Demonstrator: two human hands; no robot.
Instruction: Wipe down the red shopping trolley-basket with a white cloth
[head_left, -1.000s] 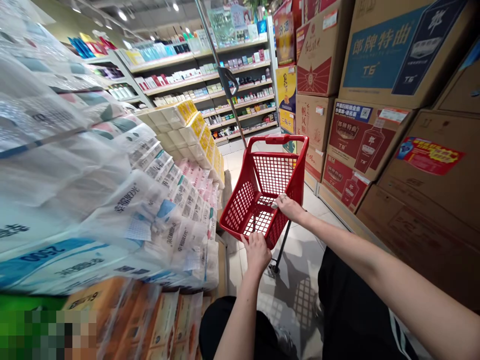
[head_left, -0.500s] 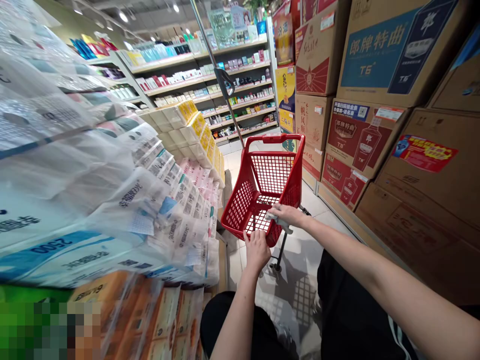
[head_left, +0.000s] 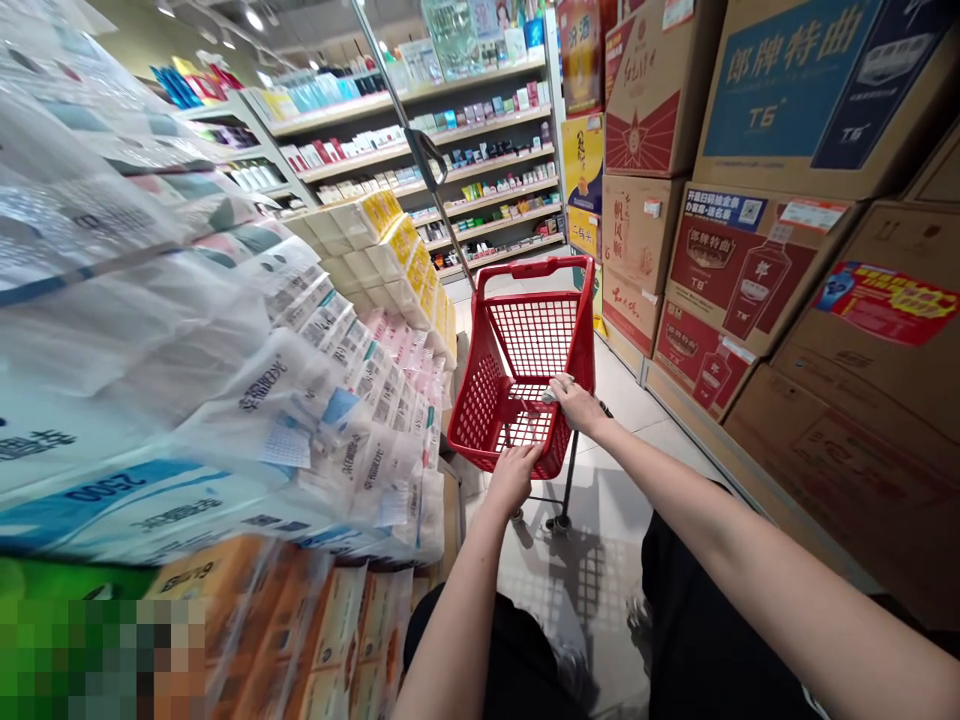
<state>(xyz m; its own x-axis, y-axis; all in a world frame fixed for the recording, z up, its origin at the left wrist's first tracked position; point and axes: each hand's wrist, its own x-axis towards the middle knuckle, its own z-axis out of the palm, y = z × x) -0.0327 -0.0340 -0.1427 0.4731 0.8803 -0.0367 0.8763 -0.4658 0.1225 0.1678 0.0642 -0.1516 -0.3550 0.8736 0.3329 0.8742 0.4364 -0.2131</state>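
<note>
A red plastic shopping cart [head_left: 491, 400] with latticed sides stands on the floor ahead of me; its basket holds no goods. My left hand [head_left: 514, 478] is closed over the near rim of the basket, fingers curled on the edge. At the right side, my right hand [head_left: 579, 408] reaches over the rim with a pale grey cloth [head_left: 551, 394] bunched in its fingers. Most of the cloth is hidden by the hand and the basket wall. Dark legs with wheels [head_left: 559, 522] show under the cart.
Plastic-wrapped tissue packs [head_left: 285, 400] are piled along my left, with orange packs [head_left: 292, 630] lower down. Cardboard cartons [head_left: 742, 270] rise on the right. Stocked shelves [head_left: 420, 180] stand at the back, and a metal pole [head_left: 409, 125] slants behind the cart. Pale tiled floor [head_left: 637, 420] lies between.
My right hand has moved forward along the cart's right rim with the cloth, now more inside the basket. My left hand stays at the near rim, its fingers flatter. The view has shifted slightly.
</note>
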